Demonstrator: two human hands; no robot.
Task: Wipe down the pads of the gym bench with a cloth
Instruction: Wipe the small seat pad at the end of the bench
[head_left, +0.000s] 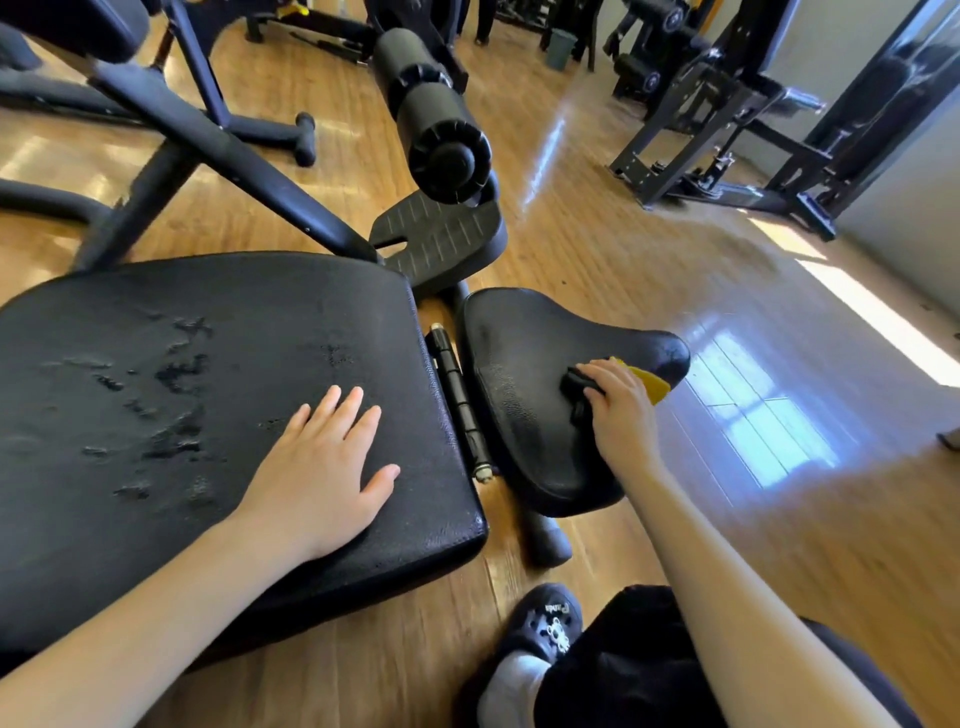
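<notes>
The wide black vinyl back pad (208, 395) of the gym bench runs off the left edge, so its full length is hidden; its skin is cracked and peeled in a scatter of rough patches left of centre. Two pads show in all: this one and the smaller black rounded seat pad (524, 415) just to its right, parted by a narrow gap where a black hinge bar (460, 400) lies. One black foam roller (431, 114) stands beyond them, above a ribbed black footplate (441, 239), on the wooden floor (649, 291). The left hand (322, 467) rests flat on the back pad near its right edge, fingers straight and slightly spread, holding nothing. The right hand (621, 410) presses on the far end of the seat pad, fingers curled over the cloth (649, 382), which is mostly covered: only a yellow edge beyond the knuckles and a dark part under the fingertips show, so its shape is hard to make out. One black clog (545, 623) shows below
</notes>
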